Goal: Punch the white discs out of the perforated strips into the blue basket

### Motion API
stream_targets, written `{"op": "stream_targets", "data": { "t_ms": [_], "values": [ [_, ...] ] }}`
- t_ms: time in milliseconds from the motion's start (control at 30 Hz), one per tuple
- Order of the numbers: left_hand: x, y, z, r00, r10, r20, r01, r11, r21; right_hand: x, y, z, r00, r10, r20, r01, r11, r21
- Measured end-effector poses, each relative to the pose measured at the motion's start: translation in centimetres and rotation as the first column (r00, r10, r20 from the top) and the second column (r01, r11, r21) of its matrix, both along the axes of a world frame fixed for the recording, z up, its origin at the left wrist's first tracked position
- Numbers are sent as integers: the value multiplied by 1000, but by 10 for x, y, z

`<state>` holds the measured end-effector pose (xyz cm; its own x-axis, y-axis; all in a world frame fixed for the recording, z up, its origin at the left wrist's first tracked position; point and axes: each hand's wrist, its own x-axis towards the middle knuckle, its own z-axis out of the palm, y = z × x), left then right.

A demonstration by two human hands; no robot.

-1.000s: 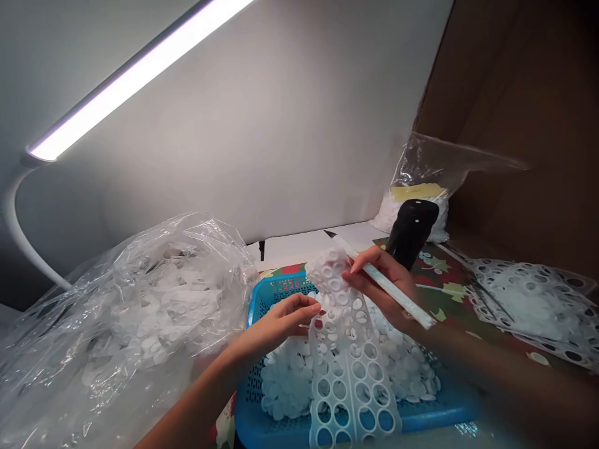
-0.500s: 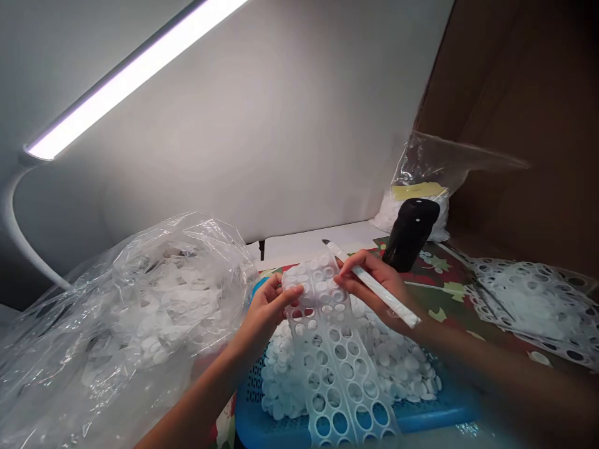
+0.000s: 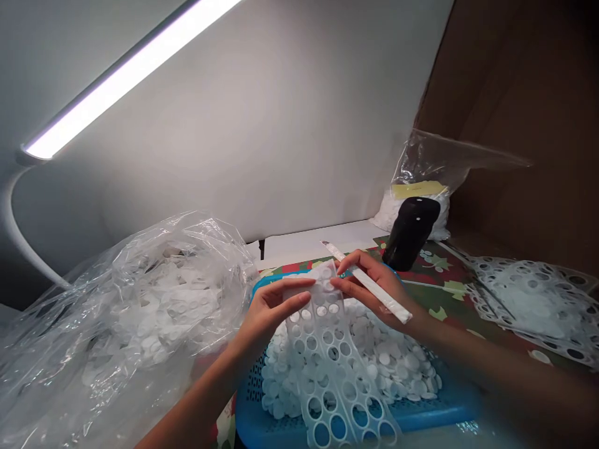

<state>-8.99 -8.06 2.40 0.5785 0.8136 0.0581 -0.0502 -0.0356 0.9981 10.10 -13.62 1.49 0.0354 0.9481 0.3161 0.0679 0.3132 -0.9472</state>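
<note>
A white strip full of round holes point(image 3: 327, 355) hangs from both my hands over a blue basket point(image 3: 430, 415). My left hand point(image 3: 271, 308) pinches the strip's upper left edge. My right hand point(image 3: 369, 290) pinches the upper right edge and also holds a thin white knife point(image 3: 369, 284), its dark tip pointing up and left. A heap of small white discs point(image 3: 397, 362) fills the basket under the strip.
A large clear plastic bag of white punched pieces point(image 3: 140, 312) lies at the left. A black cylinder point(image 3: 409, 234) and a small bag of white pieces point(image 3: 421, 187) stand behind. Emptied strips point(image 3: 533, 305) pile at the right. A lamp bar point(image 3: 126, 75) hangs overhead.
The top of the strip has come down and left, and more of it now hangs into the basket. Both hands shifted lower along it; the knife stays in my right hand.
</note>
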Motion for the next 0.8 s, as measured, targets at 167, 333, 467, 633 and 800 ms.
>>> {"op": "stream_targets", "data": {
  "t_ms": [167,333,467,633,800],
  "values": [
    [-3,-1,1,987,146,-69,-135,980,146,-1,1,1,996,-80,-39,85,987,134],
    [-3,-3,3,988,142,-65,-129,977,170,4,-8,5,987,-118,110,84,957,279],
    [-3,-4,2,988,145,-55,-131,970,205,5,-13,5,967,-89,240,13,953,303],
    [-3,-3,-1,989,136,-65,-119,969,216,1,-13,7,949,-67,308,-41,943,329],
    [-3,-4,-3,990,121,-79,-99,966,239,1,-13,6,939,-61,339,-43,956,292]
  ]
}}
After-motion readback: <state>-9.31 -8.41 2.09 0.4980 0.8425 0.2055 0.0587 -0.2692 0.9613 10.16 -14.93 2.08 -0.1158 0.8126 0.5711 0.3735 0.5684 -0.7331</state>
